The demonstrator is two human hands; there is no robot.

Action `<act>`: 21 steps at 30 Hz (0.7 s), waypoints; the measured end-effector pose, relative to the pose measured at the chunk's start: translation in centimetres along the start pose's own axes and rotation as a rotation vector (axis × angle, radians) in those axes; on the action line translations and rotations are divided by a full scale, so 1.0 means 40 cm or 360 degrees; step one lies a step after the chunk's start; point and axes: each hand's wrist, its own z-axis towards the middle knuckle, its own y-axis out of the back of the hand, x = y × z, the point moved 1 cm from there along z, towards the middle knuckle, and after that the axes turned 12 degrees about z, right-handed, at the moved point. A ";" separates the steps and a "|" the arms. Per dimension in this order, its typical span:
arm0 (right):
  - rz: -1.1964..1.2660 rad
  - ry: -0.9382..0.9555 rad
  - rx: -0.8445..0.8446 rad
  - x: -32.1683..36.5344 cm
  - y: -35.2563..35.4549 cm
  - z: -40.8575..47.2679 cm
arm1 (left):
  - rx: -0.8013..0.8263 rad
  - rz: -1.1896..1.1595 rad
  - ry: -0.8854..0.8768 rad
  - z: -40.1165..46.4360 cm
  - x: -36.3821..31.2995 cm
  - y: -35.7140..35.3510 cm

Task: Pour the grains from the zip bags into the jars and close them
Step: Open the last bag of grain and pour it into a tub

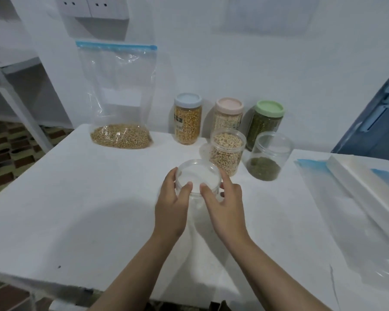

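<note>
Both hands are on one empty clear jar (197,178) at the middle of the frame, standing on the white worktop (76,198); the left hand (172,209) curls around its left side with the thumb on the near rim, and the right hand (225,205) curls around its right side, the thumb also on the rim; so each grip is half closed and holds the jar between them. I cannot tell whether a clear lid sits on it.

I judge the step to be the placing of an empty jar for the next pour. The zip bag of soybeans (119,108) stands at the upper left, well apart from the hands, its blue zip seeming closed; the next move calls for one hand to let go, to reach it and open it, while the jar stays steady.

Just behind the held jar is an open jar of pale beans (227,151), nearly full; beside it, to the right, an open jar of green grains (267,160), only low filled; both have no lid yet. Three lidded jars (228,117) stand at the back.
</note>
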 end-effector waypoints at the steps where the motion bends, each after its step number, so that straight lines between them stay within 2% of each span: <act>1: 0.0010 0.0019 -0.0022 -0.001 0.014 -0.011 | 0.0033 0.0005 -0.0009 -0.012 -0.007 -0.005; 8: 0.0160 0.0057 -0.0062 -0.019 0.084 -0.014 | 0.0257 0.0101 -0.0131 -0.033 -0.025 -0.032; 13: 0.0242 0.0105 -0.0069 -0.035 0.107 0.005 | 0.0510 -0.0164 -0.0152 0.001 -0.012 -0.030; 21: 0.0304 0.0160 0.0042 -0.072 0.137 0.001 | 0.0638 -0.0369 -0.0122 -0.020 0.006 -0.039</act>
